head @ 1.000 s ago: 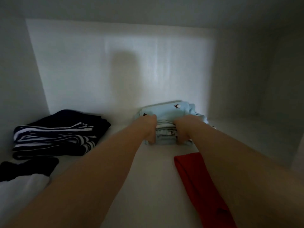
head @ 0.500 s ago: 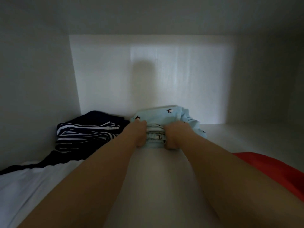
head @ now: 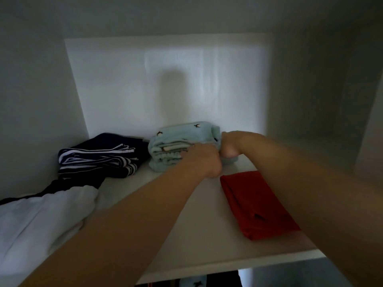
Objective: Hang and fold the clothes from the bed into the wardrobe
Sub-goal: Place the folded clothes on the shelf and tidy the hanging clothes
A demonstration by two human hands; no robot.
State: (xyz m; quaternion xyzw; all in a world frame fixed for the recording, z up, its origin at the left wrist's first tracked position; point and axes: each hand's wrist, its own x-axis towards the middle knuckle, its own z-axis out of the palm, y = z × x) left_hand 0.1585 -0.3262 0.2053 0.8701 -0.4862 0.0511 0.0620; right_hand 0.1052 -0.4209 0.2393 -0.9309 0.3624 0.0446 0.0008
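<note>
A folded light blue garment point(head: 176, 139) with small bird prints lies at the back of the white wardrobe shelf point(head: 186, 228). My left hand point(head: 204, 161) is at the stack's front, its fingers curled into the folded layers. My right hand point(head: 230, 146) is curled against the stack's right end and grips the fabric there; its fingertips are hidden. The two hands touch each other. Both forearms reach in from the lower edge of the view.
A folded navy and white striped pile point(head: 99, 158) sits left of the blue stack. A white garment point(head: 41, 220) lies at front left, a folded red cloth point(head: 255, 204) at front right. White walls close in the compartment. Hanging clothes point(head: 196, 283) show below the shelf.
Both hands have shifted right along the blue stack: the left from its left front to the middle, the right to its right end. The camera has pulled back, so the shelf's front edge shows.
</note>
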